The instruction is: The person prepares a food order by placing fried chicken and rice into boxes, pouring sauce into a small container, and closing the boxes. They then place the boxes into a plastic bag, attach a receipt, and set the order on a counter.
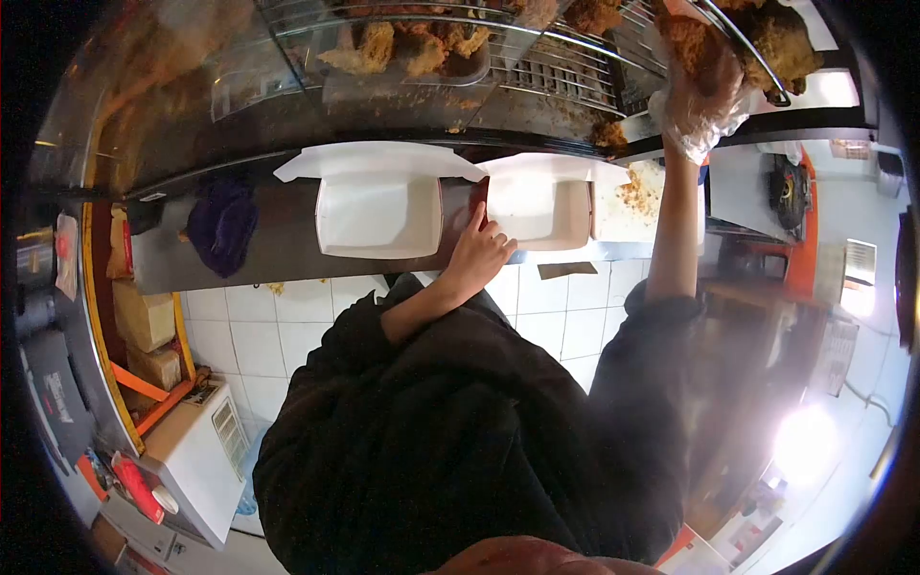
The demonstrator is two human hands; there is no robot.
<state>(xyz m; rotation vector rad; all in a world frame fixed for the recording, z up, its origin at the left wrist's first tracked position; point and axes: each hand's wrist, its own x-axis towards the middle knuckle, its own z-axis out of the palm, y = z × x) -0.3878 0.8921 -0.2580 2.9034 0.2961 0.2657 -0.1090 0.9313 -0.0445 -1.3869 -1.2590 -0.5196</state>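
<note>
**One hand on a box, the other up in the fried food case**

So I'm watching this remotely through the head cam. Closest in, the left hand [482,253], bare, is at the left side of the right box [561,213], index finger stretched along it, the rest curled. That grip is loose-looking; can't tell if it pinches the wall or just leans. My guess: it's steadying the box. That box sits open around mid-table, and the left box [369,213] stands beside it, also open. Both lids tip back toward the far edge, I'd think to leave the insides reachable.

Past the table's far edge, the right hand [707,113] is up in the display case in a clear plastic glove, presumably to keep skin off the food. A fried piece [688,42] is right at its fingers, but glare and overlap mean I can't tell how far that grip is closed or whether it holds it.

The table [287,235] is dark, with a purple cloth [222,228] toward its left end and a crumb-covered white surface [637,199] toward the right. White floor tiles [537,311] below, shelving [182,335] off left, wire rack [565,75] in the case.
</note>
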